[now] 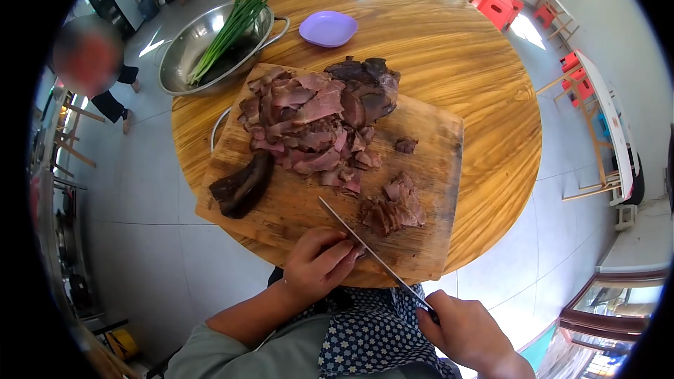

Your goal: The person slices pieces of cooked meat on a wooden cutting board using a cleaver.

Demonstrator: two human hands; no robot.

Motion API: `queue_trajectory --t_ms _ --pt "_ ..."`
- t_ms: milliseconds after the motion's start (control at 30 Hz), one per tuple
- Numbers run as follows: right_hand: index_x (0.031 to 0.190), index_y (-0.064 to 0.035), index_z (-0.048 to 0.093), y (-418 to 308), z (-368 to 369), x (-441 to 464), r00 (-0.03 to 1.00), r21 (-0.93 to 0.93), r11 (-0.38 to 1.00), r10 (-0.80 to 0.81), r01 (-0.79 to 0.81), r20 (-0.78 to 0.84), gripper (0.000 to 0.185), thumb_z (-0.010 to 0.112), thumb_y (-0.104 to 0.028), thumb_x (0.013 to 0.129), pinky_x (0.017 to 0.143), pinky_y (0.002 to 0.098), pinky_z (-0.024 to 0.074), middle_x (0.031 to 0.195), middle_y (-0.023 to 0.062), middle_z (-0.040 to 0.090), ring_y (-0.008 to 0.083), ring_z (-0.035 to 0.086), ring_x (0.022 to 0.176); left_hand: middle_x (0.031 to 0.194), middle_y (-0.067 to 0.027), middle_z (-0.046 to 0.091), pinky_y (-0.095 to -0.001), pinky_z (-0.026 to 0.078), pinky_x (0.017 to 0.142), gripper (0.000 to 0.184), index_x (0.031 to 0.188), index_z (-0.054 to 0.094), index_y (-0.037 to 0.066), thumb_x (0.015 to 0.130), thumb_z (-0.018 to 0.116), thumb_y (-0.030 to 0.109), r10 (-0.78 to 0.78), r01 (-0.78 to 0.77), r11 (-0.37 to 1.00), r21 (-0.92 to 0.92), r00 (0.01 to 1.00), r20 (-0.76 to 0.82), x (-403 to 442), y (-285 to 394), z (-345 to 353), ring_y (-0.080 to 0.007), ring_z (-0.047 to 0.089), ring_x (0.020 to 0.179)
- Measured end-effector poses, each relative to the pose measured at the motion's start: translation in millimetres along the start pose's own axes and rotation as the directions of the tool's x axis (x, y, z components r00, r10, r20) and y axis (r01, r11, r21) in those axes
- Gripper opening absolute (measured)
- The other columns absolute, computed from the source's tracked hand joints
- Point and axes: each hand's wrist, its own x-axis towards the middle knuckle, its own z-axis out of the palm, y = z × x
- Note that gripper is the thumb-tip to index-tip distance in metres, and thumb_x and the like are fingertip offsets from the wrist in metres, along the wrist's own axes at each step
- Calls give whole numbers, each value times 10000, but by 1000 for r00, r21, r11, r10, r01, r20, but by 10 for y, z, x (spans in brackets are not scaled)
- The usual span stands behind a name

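Note:
My right hand (pixel 467 330) is wrapped round the dark handle of a long knife (pixel 379 261), whose blade slants up and left over the near part of the wooden cutting board (pixel 295 221). Beside the blade, my left hand (pixel 321 261) presses a small piece of dark meat (pixel 357 249) on the board, mostly hidden by the fingers. A small group of meat slices (pixel 393 207) lies just beyond the blade. Farther back is a big pile of sliced meat (pixel 309 119), with a dark uncut chunk (pixel 368 84) at its right and a long dark piece (pixel 242 186) at the left.
On the round wooden table (pixel 449 42) are a metal basin (pixel 172 63) with green onions (pixel 235 28) and a purple plate (pixel 328 29). A person (pixel 88 56) stands at the far left. Red stools (pixel 495 5) and a white table (pixel 604 112) are at the right.

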Motion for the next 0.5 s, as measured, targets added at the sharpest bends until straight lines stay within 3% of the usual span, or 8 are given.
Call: queue_trajectory --t_ms 200,267,400,500 --pt "925 -36 556 4 80 -54 1000 -50 999 -8 8 3 225 644 -237 975 624 508 536 750 190 662 429 664 675 1023 -139 678 -372 562 752 298 1024 735 13 743 833 4 7 -7 1000 -12 999 32 21 11 -31 -313 677 885" --pt "989 -16 534 20 136 -141 1000 25 999 -21 22 -23 198 579 -209 995 695 553 521 870 260 667 472 655 792 1036 -140 681 -378 561 766 307 1035 735 14 743 828 1 7 -6 1000 -17 999 52 33 11 -39 -319 677 897" --pt "988 -20 531 24 83 -276 993 16 997 79 -81 87 198 580 -211 997 690 555 514 899 250 666 472 649 791 1059 -145 685 -395 559 794 330 1062 731 0 742 810 -9 -8 11 999 -42 996 90 29 0 -52 -336 679 930" --pt "1005 -17 521 22 52 -271 994 45 998 46 -51 97 190 569 -200 999 691 559 508 886 252 659 474 643 793 1061 -152 685 -400 557 802 341 1067 727 -15 735 805 -7 -5 10 998 -54 995 104 27 -15 -66 -346 679 938"
